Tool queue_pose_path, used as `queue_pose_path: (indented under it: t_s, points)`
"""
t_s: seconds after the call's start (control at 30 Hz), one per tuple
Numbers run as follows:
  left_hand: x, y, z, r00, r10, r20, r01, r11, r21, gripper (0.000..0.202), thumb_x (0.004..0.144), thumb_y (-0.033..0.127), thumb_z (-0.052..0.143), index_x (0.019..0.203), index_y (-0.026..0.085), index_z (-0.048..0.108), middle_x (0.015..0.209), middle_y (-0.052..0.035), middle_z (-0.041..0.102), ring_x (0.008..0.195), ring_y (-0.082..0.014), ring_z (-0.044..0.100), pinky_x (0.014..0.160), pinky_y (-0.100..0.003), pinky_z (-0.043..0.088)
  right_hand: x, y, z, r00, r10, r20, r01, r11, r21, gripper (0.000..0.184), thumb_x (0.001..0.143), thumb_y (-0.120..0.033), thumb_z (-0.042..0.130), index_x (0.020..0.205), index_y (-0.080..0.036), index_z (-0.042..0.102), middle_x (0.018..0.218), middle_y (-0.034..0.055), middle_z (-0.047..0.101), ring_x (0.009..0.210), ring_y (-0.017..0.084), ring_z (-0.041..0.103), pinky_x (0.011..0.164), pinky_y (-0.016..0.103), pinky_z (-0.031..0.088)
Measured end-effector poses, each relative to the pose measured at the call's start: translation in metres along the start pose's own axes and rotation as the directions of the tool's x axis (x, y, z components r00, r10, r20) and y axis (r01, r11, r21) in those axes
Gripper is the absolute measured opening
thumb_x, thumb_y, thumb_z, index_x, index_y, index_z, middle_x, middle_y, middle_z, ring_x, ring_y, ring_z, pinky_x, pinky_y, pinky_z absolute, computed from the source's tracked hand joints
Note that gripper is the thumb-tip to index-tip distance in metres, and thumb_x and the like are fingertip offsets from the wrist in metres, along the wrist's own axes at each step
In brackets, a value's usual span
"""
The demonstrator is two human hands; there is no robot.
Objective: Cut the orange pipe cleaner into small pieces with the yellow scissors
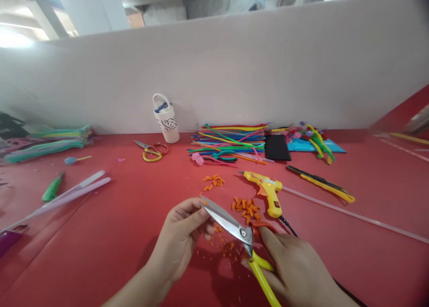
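Observation:
My right hand grips a pair of scissors by their handles, one yellow and one red-orange. The blades point up and to the left and look nearly closed. At their tips my left hand pinches a small orange piece between thumb and fingers, largely hidden by the blade. Just beyond the blades lies a heap of short orange pieces, with a smaller group of orange pieces farther back. Fine orange clippings are scattered on the red table beneath the scissors.
A yellow glue gun lies behind my right hand, its cord trailing right. Behind are colourful pipe cleaners, a black phone, a white tumbler and second scissors. A black-and-yellow tool lies right; a green-handled tool lies left.

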State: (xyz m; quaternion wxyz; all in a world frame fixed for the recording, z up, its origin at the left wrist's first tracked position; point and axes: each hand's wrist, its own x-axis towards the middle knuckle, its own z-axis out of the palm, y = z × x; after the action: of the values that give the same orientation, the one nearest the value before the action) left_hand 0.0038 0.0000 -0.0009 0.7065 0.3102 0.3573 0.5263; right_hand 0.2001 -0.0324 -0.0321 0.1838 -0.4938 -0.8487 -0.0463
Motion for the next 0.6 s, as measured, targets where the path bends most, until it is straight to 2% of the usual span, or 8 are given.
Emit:
queue_pose_path:
  t_s: [0.17,0.6]
  points:
    - [-0.0007,0.0005,-0.0003,1.0,-0.003,-0.001,0.003,1.0,0.0,0.004,0.069,0.013,0.06,0.065,0.013,0.061,0.051,0.0026,0.058,0.044,-0.0037,0.053,0.04,-0.01,0.04,0.0015,-0.001,0.0,1.0,-0.013,0.001,0.013,1.0,-0.001,0.025,0.079,-0.044,0.037,0.074,-0.02,0.041,0.049,-0.0004,0.056,0.041,0.016,0.052,0.042,0.026,0.027]
    - [-0.0004,0.0001,-0.0036,1.0,0.001,0.027,-0.002,0.999,0.04,0.007,0.071,0.013,0.058,0.065,0.013,0.061,0.053,0.0023,0.058,0.045,-0.0034,0.053,0.042,-0.01,0.04,0.0012,-0.0008,0.0,0.999,-0.042,-0.001,0.041,0.999,-0.004,0.027,0.08,-0.047,0.035,0.072,-0.021,0.038,0.044,-0.0026,0.053,0.037,0.015,0.05,0.039,0.026,0.024]
